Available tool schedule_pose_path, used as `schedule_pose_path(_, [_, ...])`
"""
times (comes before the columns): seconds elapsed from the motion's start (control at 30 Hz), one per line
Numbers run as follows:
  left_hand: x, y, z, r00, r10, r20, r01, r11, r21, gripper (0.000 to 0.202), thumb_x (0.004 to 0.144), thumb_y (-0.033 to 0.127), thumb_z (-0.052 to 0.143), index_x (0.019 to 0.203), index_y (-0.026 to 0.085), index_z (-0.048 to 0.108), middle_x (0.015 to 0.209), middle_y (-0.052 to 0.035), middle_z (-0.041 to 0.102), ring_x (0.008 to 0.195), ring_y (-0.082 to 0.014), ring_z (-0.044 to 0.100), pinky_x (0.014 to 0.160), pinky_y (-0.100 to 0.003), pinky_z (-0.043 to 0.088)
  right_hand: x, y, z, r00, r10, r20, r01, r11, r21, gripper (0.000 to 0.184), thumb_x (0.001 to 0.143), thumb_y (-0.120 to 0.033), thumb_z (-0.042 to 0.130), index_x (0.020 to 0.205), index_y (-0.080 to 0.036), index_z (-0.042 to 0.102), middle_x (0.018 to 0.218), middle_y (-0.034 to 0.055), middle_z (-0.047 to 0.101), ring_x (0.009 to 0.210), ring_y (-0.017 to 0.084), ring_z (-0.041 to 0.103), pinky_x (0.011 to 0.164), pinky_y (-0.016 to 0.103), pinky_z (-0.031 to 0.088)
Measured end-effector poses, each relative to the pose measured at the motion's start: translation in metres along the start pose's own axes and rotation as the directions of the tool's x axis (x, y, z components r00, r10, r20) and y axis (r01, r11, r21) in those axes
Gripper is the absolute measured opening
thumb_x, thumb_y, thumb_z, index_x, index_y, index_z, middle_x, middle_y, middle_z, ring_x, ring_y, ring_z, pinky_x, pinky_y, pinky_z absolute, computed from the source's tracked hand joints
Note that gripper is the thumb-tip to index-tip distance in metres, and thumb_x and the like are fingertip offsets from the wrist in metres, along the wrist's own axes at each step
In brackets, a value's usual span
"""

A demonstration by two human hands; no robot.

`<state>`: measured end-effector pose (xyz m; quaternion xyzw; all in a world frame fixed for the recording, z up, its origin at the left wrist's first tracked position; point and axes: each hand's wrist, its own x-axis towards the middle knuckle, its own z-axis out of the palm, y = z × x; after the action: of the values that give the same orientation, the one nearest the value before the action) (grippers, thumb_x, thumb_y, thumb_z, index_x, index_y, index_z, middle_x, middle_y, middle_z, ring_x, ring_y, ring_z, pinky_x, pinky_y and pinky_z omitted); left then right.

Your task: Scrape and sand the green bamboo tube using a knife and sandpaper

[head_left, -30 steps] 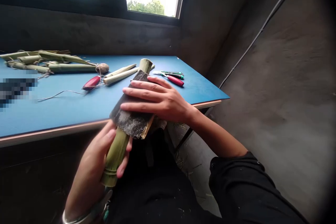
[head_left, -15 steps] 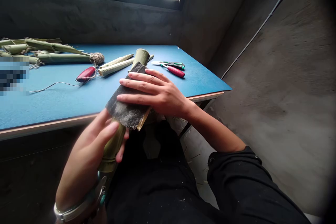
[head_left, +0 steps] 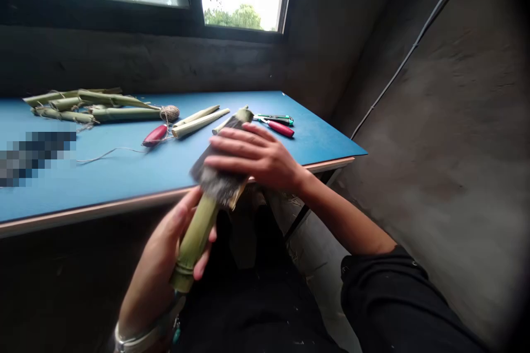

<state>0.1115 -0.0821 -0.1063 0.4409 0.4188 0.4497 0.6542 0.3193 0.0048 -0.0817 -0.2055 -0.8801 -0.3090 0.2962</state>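
**Bamboo tube tips sideways under a blurred sanding sheet**

Swung toward the right since the earlier frame, the green bamboo tube point(head_left: 194, 245) now slants across the person's lap, its far end just over the front edge of the blue laminate desk point(head_left: 124, 182). Curled fingers of the left hand point(head_left: 161, 253) wrap its lower length. The right hand point(head_left: 256, 157) lies spread over a dark gritty sanding sheet point(head_left: 217, 179) curved around the tube's upper part, and that sheet is blurred. Beyond them on the desk lie pale split bamboo strips point(head_left: 201, 122), a red-handled knife point(head_left: 155, 135), a green-and-black utility knife point(head_left: 275, 119), a red-handled tool point(head_left: 281, 128), a ball of brown twine point(head_left: 169, 113) and tied green bamboo lengths point(head_left: 95, 110).
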Motion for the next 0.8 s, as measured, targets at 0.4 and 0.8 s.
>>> schedule_pose_path(0.4, [-0.009, 0.001, 0.004, 0.979, -0.029, 0.202, 0.056, 0.991, -0.126, 0.06, 0.086, 0.06, 0.035, 0.135, 0.025, 0.04, 0.065, -0.0007, 0.058, 0.033, 0.0009, 0.037, 0.034, -0.007, 0.024, -0.022, -0.016, -0.017, 0.979, 0.136, -0.152, -0.144, 0.989, -0.044, 0.037, 0.093, -0.016, 0.038, 0.126, -0.028, 0.051, 0.137, -0.0006, 0.045, 0.132, 0.015, 0.032, 0.112, 0.038, 0.024])
schedule_pose_path(0.8, [-0.021, 0.003, 0.013, 0.973, -0.025, 0.23, 0.061, 0.987, -0.15, 0.058, 0.088, 0.059, 0.032, 0.135, 0.026, 0.04, 0.062, 0.0001, 0.056, 0.033, 0.0021, 0.033, 0.036, -0.007, 0.023, -0.025, -0.03, -0.039, 0.997, -0.011, -0.072, 0.011, 1.0, 0.004, 0.036, 0.094, -0.021, 0.039, 0.126, -0.032, 0.05, 0.137, -0.0063, 0.044, 0.131, 0.012, 0.035, 0.112, 0.033, 0.025])
